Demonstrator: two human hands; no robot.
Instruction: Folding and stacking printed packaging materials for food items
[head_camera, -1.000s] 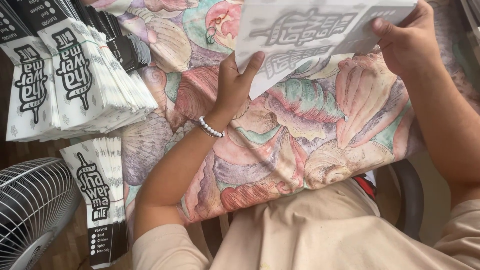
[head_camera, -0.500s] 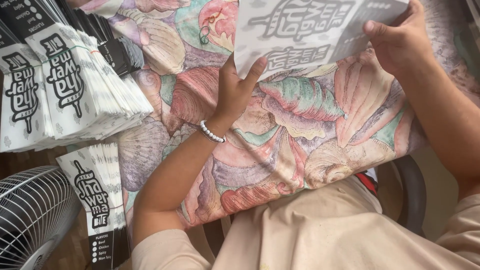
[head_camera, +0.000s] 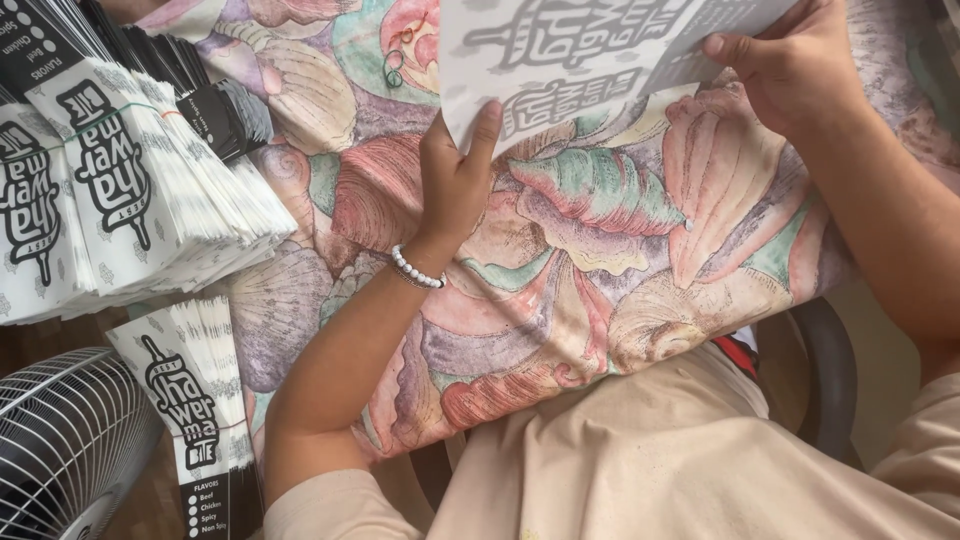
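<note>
A flat white paper sheet with grey printed lettering (head_camera: 590, 55) lies across the top of a table covered in a pastel shell-patterned cloth (head_camera: 600, 260). My left hand (head_camera: 452, 180), with a white bead bracelet at the wrist, pinches the sheet's lower left edge. At the sheet's right edge, my right hand (head_camera: 790, 65) grips it with thumb on top. The top of the sheet runs out of view.
Banded stacks of white-and-black printed paper sleeves (head_camera: 110, 190) sit at the left, with another bundle (head_camera: 195, 400) lower down. A white wire fan (head_camera: 60, 450) stands at the bottom left. Two small rings (head_camera: 393, 68) lie on the cloth. My beige-clothed lap (head_camera: 680, 460) fills the bottom.
The sheet and both hands have shifted upward and away, toward the top edge of the view. The camera has dipped slightly.
</note>
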